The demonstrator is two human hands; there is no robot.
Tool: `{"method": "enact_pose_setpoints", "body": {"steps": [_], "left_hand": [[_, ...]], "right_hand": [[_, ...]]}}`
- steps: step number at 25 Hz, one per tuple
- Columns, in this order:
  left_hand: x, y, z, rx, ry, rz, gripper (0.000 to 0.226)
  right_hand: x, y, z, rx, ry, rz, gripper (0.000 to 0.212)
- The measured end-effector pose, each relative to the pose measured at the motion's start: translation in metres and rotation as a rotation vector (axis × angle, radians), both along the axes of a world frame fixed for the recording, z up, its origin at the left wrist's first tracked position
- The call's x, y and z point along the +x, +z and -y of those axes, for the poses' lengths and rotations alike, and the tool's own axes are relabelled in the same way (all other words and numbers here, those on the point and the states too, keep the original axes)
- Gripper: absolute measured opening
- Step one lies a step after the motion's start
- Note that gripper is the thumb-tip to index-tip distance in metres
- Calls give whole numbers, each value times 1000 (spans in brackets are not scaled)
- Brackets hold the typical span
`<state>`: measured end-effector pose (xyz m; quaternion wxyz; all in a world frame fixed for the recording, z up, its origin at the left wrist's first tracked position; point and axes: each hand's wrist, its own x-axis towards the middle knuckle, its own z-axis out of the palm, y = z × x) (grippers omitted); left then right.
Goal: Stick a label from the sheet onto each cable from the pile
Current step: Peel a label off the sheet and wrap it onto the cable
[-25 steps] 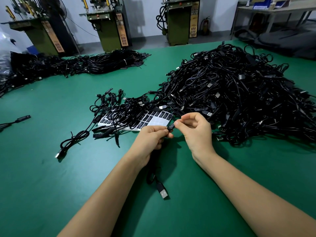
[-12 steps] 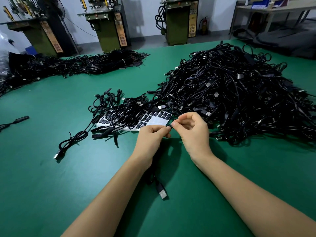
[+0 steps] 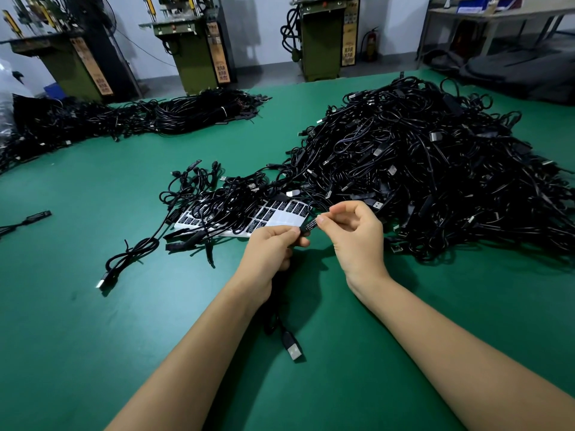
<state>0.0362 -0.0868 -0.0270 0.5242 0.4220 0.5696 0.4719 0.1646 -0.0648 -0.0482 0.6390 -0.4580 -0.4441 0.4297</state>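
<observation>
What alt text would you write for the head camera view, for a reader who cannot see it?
Over a green table, the left hand and right hand pinch a small black printed label on a thin black cable. Behind lie a white label sheet and a big pile of black cables.

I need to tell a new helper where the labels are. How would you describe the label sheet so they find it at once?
Start at the big pile of black cables on the right of the green table. At its near left edge, just beyond the left hand, lies the label sheet, partly under loose cables. It is the only flat white thing there, set with rows of small black labels.
</observation>
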Motion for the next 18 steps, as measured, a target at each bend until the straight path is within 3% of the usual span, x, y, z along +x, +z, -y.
{"method": "enact_pose_setpoints", "body": {"steps": [18], "left_hand": [[-2, -1, -2, -1, -53, -4, 26]], "right_hand": [[-1, 0, 1, 32, 27, 34, 18]]}}
